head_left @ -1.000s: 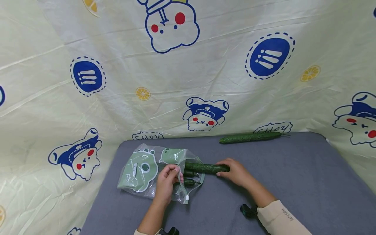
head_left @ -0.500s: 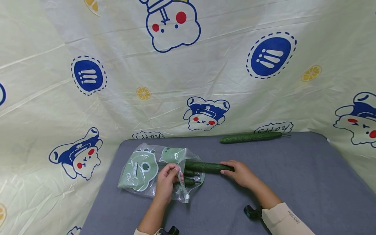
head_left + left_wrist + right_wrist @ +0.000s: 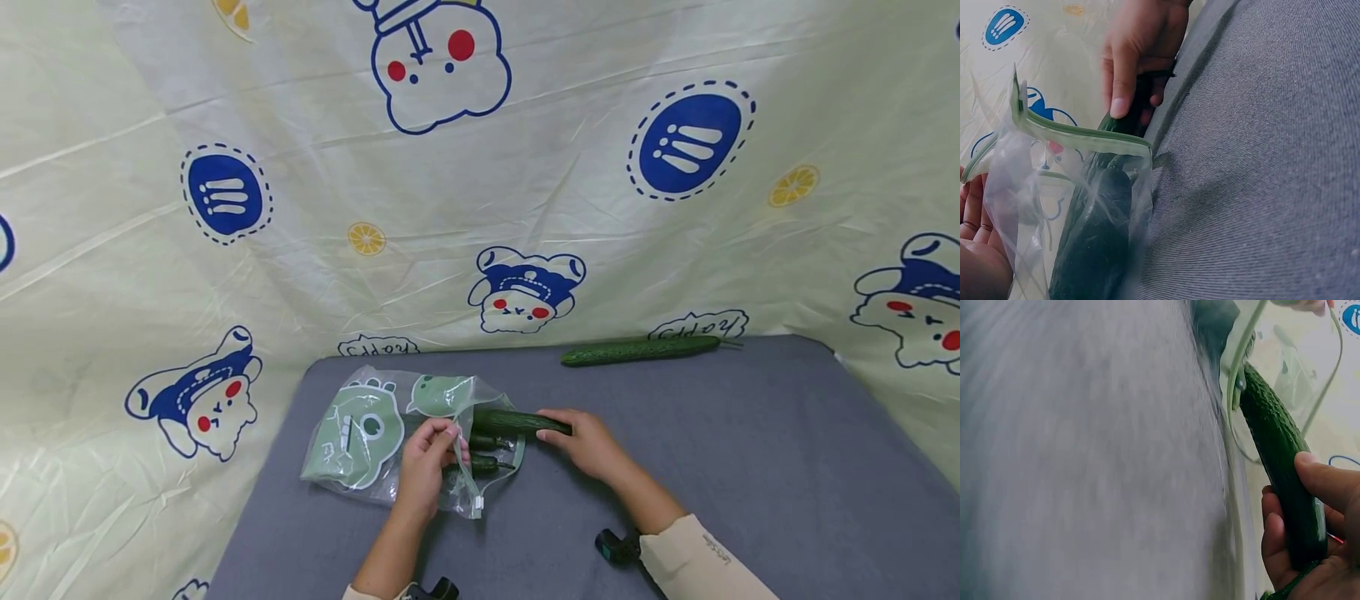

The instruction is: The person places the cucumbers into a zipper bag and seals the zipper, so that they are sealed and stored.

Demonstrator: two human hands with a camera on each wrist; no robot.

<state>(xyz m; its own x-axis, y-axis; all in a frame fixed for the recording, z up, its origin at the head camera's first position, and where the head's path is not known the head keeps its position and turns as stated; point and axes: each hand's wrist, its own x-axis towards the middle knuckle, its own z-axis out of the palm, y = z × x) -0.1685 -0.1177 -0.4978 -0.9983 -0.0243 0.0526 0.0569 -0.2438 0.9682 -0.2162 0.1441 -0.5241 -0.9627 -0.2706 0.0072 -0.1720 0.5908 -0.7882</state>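
While left grip [image 3: 429, 460] pinches bag [image 3: 363, 437], right grip [image 3: 588, 444] encircles cucumber [image 3: 1279, 444]

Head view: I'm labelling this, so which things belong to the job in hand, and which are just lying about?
In the job:
clear bag, edge held by the left hand
gripped cucumber, in the right hand
bagged cucumbers

Lying about:
far cucumber, untouched, perhaps next
patterned sheet behind

Held cucumber [image 3: 517, 422]: far end hidden inside the bag [image 3: 360, 446].
Bagged cucumbers [image 3: 486, 465]: partly behind the left hand [image 3: 424, 467], far ends unclear.
Right sleeve [image 3: 697, 562]: cut off below, lettering too small.
Table [image 3: 1097, 450]: blurred in the right wrist view.
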